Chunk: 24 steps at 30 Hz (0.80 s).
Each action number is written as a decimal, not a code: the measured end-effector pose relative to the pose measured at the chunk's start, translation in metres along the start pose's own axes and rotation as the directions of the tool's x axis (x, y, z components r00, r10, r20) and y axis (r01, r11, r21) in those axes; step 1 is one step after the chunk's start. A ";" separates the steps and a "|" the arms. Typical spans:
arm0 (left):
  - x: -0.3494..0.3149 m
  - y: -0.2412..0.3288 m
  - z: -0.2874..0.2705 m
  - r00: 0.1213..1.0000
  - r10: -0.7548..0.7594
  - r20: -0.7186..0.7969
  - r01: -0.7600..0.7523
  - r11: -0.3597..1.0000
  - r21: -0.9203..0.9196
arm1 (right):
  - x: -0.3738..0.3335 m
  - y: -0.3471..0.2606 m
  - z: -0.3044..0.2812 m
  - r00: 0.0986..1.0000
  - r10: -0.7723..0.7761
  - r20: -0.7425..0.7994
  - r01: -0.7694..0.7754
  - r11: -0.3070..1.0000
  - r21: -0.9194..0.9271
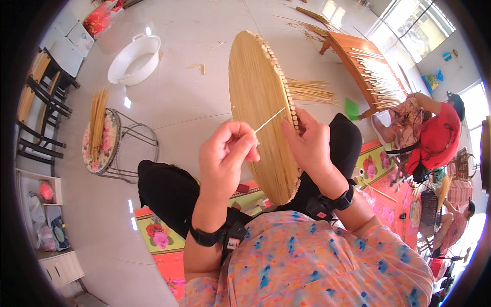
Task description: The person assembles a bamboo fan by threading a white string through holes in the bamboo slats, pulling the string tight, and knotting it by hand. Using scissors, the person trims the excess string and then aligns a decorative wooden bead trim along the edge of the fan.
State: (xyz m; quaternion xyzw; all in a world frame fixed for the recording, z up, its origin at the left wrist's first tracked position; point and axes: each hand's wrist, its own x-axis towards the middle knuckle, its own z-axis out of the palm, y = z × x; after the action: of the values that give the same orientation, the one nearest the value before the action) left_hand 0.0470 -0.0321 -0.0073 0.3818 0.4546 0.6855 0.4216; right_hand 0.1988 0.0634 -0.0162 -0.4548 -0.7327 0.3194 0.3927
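Note:
A round, flat tan disc (258, 117) of tightly laid plant stalks stands on edge before my lap. Round cut stalk ends line its right rim. My right hand (313, 144) is closed on that rim, with the thumb on the disc's face and the fingers behind. My left hand (227, 156) pinches a thin, pale, straight piece, like a needle or a sliver of stalk (270, 119). Its tip points up to the right, close to the rim by my right thumb. Whether the tip touches the disc I cannot tell.
At left, a flowered round stool (109, 148) bears a bundle of stalks (97, 123). Beyond it is a white tub (135, 61). More stalks (309, 91) lie behind the disc. A wooden bench (353, 59) with stalks is at right, beside a seated person in red (441, 134).

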 end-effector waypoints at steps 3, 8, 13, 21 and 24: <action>-0.020 0.028 -0.007 0.999 0.031 -0.012 -0.031 0.998 0.056 | 0.000 -0.016 0.003 0.997 -0.013 0.074 0.013 1.000 0.000; -0.028 0.031 -0.048 0.956 0.173 -0.237 -0.034 0.867 0.497 | 0.006 -0.022 0.013 0.973 -0.171 0.153 0.166 0.985 0.049; -0.033 0.034 -0.061 0.933 0.251 -0.258 -0.046 0.795 0.605 | 0.012 -0.029 0.013 0.942 -0.149 0.301 0.145 0.989 0.034; -0.050 0.045 -0.069 0.940 0.195 -0.280 0.096 0.635 0.766 | 0.003 -0.037 0.026 0.921 -0.297 0.253 0.277 0.954 0.112; -0.061 0.047 -0.069 0.981 0.168 -0.092 0.016 0.411 0.912 | -0.005 -0.050 0.029 0.931 -0.203 0.303 0.150 0.970 0.191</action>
State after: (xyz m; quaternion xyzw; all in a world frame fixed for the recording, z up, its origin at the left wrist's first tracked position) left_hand -0.0049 -0.1201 0.0082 0.5097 0.7689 0.3784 0.0760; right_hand 0.1540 0.0365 0.0091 -0.2950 -0.7959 0.4114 0.3319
